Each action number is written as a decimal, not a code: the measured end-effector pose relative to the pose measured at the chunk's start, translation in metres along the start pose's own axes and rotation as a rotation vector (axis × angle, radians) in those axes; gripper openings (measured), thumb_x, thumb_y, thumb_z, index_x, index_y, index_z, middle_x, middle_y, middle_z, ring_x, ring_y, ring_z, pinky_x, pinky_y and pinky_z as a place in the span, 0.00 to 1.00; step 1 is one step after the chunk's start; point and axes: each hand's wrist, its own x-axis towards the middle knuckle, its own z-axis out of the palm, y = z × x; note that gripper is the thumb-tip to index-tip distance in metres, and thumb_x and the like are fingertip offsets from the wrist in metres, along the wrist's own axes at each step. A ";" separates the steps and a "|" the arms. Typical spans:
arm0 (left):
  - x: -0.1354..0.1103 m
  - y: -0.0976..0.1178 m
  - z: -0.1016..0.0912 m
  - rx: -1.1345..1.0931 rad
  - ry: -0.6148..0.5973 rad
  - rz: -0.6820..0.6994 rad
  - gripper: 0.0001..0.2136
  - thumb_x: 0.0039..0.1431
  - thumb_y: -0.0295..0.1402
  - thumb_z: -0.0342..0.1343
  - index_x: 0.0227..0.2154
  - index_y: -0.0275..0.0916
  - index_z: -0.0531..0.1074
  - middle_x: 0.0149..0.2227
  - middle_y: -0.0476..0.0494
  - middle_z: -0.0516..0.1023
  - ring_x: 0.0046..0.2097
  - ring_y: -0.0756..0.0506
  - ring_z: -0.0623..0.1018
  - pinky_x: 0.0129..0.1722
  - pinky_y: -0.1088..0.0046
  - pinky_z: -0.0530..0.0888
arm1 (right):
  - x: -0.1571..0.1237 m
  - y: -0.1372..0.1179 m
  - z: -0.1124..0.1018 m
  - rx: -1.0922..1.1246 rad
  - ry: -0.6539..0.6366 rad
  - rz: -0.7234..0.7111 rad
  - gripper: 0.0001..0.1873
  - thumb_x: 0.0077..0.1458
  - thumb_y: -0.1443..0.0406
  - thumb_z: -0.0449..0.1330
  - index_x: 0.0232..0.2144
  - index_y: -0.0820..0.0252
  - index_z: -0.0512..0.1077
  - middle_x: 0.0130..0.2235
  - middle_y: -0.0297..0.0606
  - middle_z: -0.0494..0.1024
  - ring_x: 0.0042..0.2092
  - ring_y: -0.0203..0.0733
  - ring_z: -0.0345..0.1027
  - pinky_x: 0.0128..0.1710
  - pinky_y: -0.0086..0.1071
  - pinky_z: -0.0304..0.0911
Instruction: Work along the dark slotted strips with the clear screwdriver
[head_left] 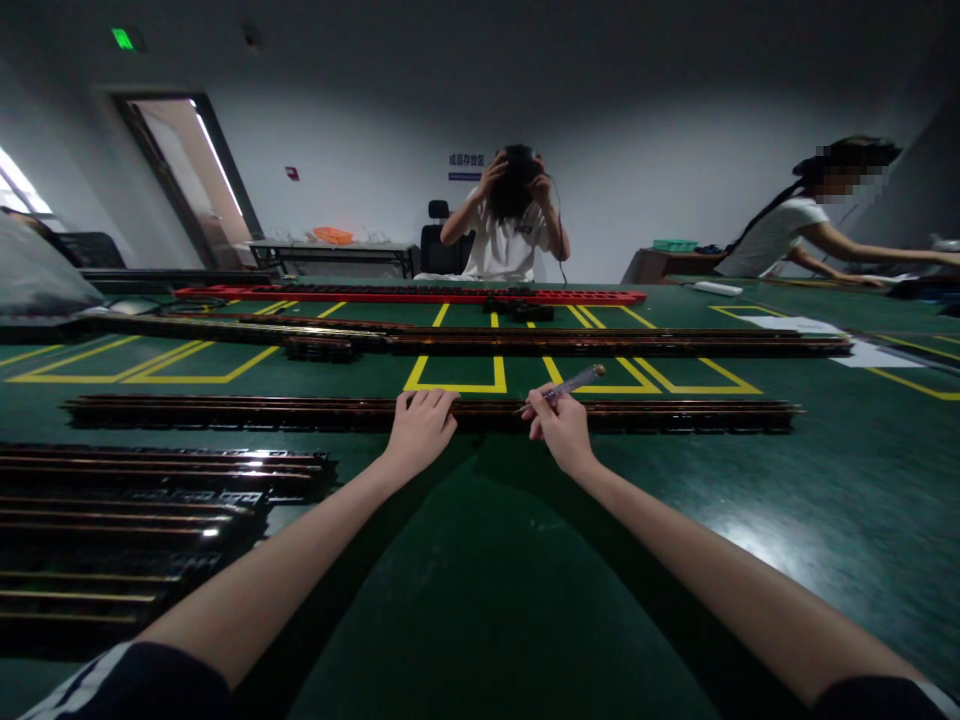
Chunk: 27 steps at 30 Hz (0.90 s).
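Observation:
A long dark rail (660, 414) lies across the green table (495, 600) in front of me. My left hand (420, 428) rests on it with the fingers laid flat over its far edge. My right hand (559, 425) is closed on a clear-handled screwdriver (574, 383), its handle pointing up and to the right. The tool's tip is hidden by my fingers at the rail.
Several more dark rails (135, 520) are stacked at the near left. Other long rails (600, 345) and a red one (420, 295) lie farther back over yellow floor-tape boxes. One person sits opposite with hands on head (510, 215); another leans over the table at right (795, 235).

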 end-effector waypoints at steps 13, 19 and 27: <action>0.000 0.004 -0.003 0.015 -0.003 -0.017 0.18 0.58 0.26 0.40 0.48 0.40 0.68 0.50 0.40 0.73 0.53 0.40 0.69 0.54 0.56 0.60 | 0.000 0.001 -0.001 0.024 -0.022 -0.005 0.22 0.50 0.46 0.56 0.26 0.60 0.67 0.24 0.33 0.73 0.17 0.30 0.64 0.14 0.24 0.58; 0.000 0.003 -0.002 0.017 -0.004 -0.009 0.18 0.58 0.26 0.39 0.48 0.41 0.68 0.50 0.40 0.73 0.53 0.41 0.69 0.55 0.56 0.59 | 0.001 0.005 -0.002 0.022 -0.043 0.004 0.21 0.51 0.47 0.56 0.27 0.59 0.66 0.24 0.33 0.73 0.17 0.30 0.64 0.14 0.24 0.58; 0.000 0.004 -0.004 0.014 -0.008 -0.023 0.19 0.58 0.25 0.39 0.49 0.39 0.67 0.50 0.40 0.73 0.54 0.41 0.69 0.55 0.56 0.59 | -0.001 0.000 0.000 0.010 -0.061 -0.011 0.21 0.51 0.47 0.57 0.26 0.60 0.66 0.24 0.34 0.73 0.17 0.31 0.64 0.13 0.24 0.58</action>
